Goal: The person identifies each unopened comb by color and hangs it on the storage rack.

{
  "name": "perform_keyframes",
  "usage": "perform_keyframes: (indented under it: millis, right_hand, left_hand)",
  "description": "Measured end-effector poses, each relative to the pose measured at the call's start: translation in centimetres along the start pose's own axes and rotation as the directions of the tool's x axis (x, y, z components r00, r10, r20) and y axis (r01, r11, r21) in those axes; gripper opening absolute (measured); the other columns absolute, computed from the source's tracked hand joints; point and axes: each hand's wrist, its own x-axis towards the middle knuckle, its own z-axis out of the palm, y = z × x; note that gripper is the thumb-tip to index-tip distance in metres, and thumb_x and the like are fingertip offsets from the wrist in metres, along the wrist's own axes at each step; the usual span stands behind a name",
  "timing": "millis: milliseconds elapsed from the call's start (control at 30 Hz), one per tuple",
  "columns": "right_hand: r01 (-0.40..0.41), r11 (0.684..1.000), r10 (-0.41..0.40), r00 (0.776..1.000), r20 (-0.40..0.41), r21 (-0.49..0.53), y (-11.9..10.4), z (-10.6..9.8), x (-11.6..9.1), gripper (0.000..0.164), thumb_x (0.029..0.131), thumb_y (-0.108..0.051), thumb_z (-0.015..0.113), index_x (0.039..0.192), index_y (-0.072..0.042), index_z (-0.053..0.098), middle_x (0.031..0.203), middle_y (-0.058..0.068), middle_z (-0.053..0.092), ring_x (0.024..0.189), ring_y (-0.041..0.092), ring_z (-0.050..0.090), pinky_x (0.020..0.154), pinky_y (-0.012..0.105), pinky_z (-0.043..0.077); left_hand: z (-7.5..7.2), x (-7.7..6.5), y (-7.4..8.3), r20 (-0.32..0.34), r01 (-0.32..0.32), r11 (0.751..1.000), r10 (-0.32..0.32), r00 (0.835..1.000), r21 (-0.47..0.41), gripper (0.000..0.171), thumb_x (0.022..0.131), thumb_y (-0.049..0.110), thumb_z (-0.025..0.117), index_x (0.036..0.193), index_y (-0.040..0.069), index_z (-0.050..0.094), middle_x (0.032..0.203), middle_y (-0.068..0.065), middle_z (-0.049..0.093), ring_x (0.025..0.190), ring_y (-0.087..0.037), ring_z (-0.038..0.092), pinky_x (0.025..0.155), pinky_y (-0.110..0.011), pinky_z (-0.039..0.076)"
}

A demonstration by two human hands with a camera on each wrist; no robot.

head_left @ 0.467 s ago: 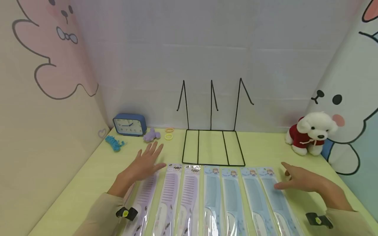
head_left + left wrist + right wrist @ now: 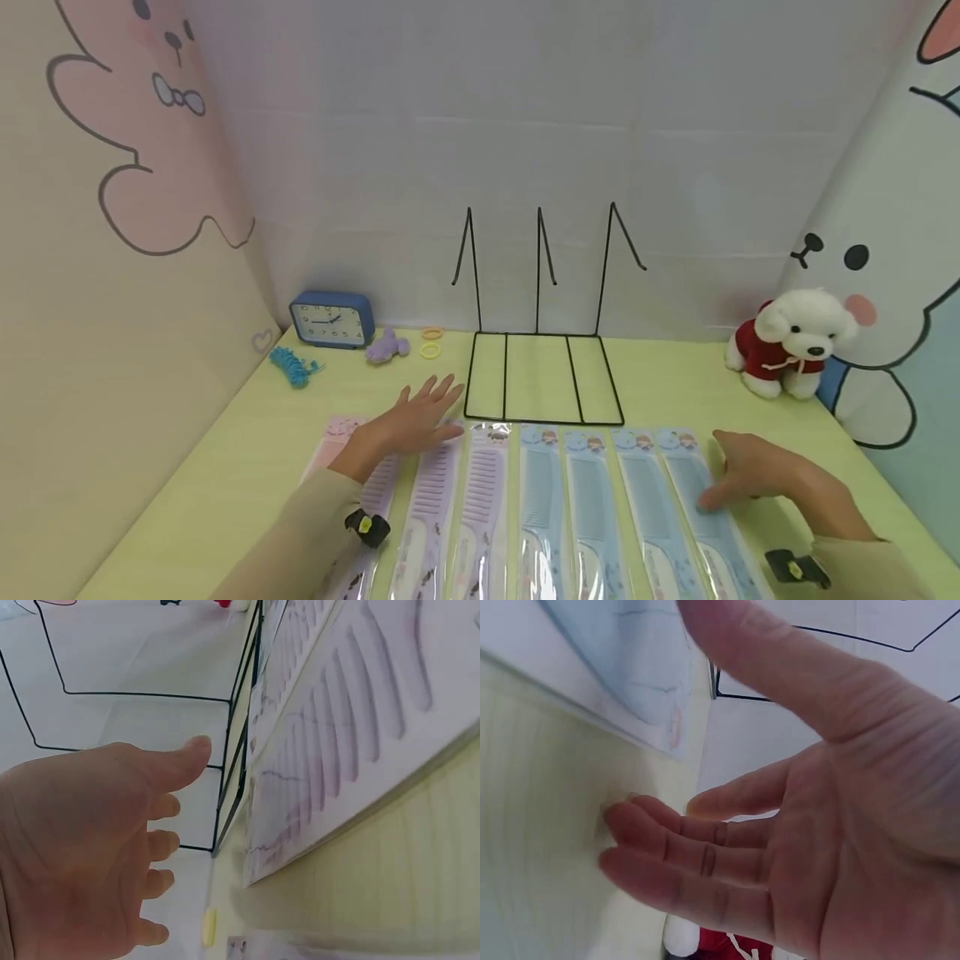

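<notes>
Packaged combs lie side by side on the table, each in a clear sleeve. Over the tops of the purple combs (image 2: 435, 479) hovers my left hand (image 2: 411, 425), its fingers straight and spread, holding nothing; in the left wrist view the thumb (image 2: 184, 761) points toward the packs. A pink comb pack (image 2: 341, 428) is partly hidden by that arm. My right hand (image 2: 768, 473) is at the right side of the outermost blue comb (image 2: 712, 525), thumb over its edge. In the right wrist view its relaxed fingers (image 2: 690, 889) are low by the tabletop, apart from the pack.
A black wire rack (image 2: 543, 422) with three upright hooks stands behind the combs. At the back left are a blue clock (image 2: 330, 320), blue yarn (image 2: 294, 367), a purple toy (image 2: 387, 346) and two hair ties (image 2: 431, 350). A white plush dog (image 2: 798, 333) sits back right.
My left hand has moved right and slightly down across the purple combs, uncovering the pink pack. My right hand has lowered a little, its thumb further down along the outermost blue comb.
</notes>
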Motion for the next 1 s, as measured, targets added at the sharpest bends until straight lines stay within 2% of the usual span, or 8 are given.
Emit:
perform_keyframes:
  millis: [67, 200, 367, 433, 567, 700, 867, 1000]
  right_hand:
    - [-0.003, 1.000, 0.003, 1.000, -0.005, 0.009, -0.2, 0.2, 0.2, 0.098, 0.070, -0.036, 0.091, 0.128, 0.025, 0.041, 0.100, 0.020, 0.061, 0.086, 0.028, 0.059, 0.072, 0.043, 0.051]
    - [-0.050, 0.999, 0.051, 0.999, -0.006, 0.012, -0.6, 0.4, 0.6, 0.089, 0.067, -0.036, 0.093, 0.121, 0.019, 0.047, 0.092, 0.011, 0.057, 0.081, 0.025, 0.055, 0.066, 0.037, 0.048]
    - [-0.068, 0.998, 0.068, 0.998, -0.010, -0.009, -0.7, 0.4, 0.5, 0.075, 0.067, -0.034, 0.093, 0.111, 0.012, 0.053, 0.088, 0.009, 0.054, 0.080, 0.024, 0.053, 0.066, 0.037, 0.047]
    - [-0.053, 0.998, 0.052, 0.998, -0.019, -0.024, -0.8, 0.4, 0.4, 0.078, 0.066, -0.035, 0.094, 0.111, 0.014, 0.053, 0.091, 0.012, 0.057, 0.083, 0.027, 0.055, 0.070, 0.042, 0.049]
    - [-0.041, 0.998, 0.040, 0.999, -0.033, -0.050, -0.9, 0.2, 0.1, 0.100, 0.064, -0.039, 0.095, 0.123, 0.024, 0.047, 0.107, 0.024, 0.061, 0.098, 0.035, 0.057, 0.086, 0.053, 0.049]
    - [-0.057, 0.998, 0.056, 0.998, -0.030, -0.041, -1.1, 0.4, 0.1, 0.100, 0.062, -0.039, 0.096, 0.123, 0.023, 0.047, 0.109, 0.025, 0.061, 0.101, 0.037, 0.057, 0.090, 0.057, 0.047]
    - [-0.064, 0.998, 0.063, 0.998, -0.030, -0.028, -1.3, 0.6, 0.2, 0.079, 0.062, -0.035, 0.096, 0.110, 0.012, 0.054, 0.092, 0.010, 0.058, 0.085, 0.026, 0.055, 0.076, 0.046, 0.050]
    - [-0.075, 0.997, 0.074, 0.997, -0.037, -0.031, -1.4, 0.8, 0.2, 0.067, 0.060, -0.032, 0.097, 0.099, 0.003, 0.055, 0.083, 0.006, 0.053, 0.077, 0.022, 0.051, 0.066, 0.037, 0.045]
  left_hand:
    - [0.2, 1.0, 0.0, 0.006, 0.007, 1.000, -0.007, 1.000, 0.007, 0.072, 0.106, 0.043, 0.047, 0.160, 0.006, 0.019, 0.166, -0.018, 0.011, 0.150, -0.043, 0.008, 0.113, -0.070, 0.008]
    - [0.6, 2.7, 0.0, 0.009, 0.036, 0.999, -0.036, 0.999, 0.020, 0.071, 0.106, 0.042, 0.046, 0.161, 0.006, 0.018, 0.166, -0.016, 0.013, 0.150, -0.043, 0.010, 0.113, -0.070, 0.010]
    - [1.0, 4.0, 0.7, 0.064, 0.069, 0.998, -0.068, 0.996, -0.007, 0.073, 0.105, 0.047, 0.046, 0.161, 0.007, 0.018, 0.167, -0.011, 0.014, 0.151, -0.041, 0.008, 0.114, -0.069, 0.010]
    - [1.1, 4.2, 1.0, 0.083, 0.086, 0.996, -0.085, 0.993, -0.001, 0.075, 0.105, 0.050, 0.045, 0.161, 0.009, 0.018, 0.167, -0.010, 0.012, 0.151, -0.040, 0.007, 0.115, -0.068, 0.010]
    - [1.5, 4.9, 1.2, 0.094, 0.097, 0.995, -0.100, 0.991, 0.033, 0.075, 0.104, 0.052, 0.042, 0.161, 0.010, 0.017, 0.167, -0.011, 0.009, 0.151, -0.039, 0.006, 0.116, -0.066, 0.008]
    - [1.6, 5.1, 1.4, 0.107, 0.106, 0.994, -0.110, 0.988, 0.039, 0.074, 0.105, 0.050, 0.042, 0.161, 0.010, 0.018, 0.167, -0.015, 0.007, 0.151, -0.040, 0.007, 0.116, -0.066, 0.009]
    - [1.6, 5.1, 1.3, 0.109, 0.110, 0.994, -0.109, 0.988, 0.005, 0.069, 0.107, 0.044, 0.041, 0.161, 0.008, 0.017, 0.166, -0.016, 0.009, 0.151, -0.040, 0.010, 0.116, -0.065, 0.009]
    - [1.4, 5.2, 0.9, 0.094, 0.106, 0.994, -0.103, 0.990, -0.029, 0.066, 0.108, 0.040, 0.040, 0.161, 0.008, 0.017, 0.166, -0.013, 0.012, 0.151, -0.038, 0.012, 0.117, -0.064, 0.006]
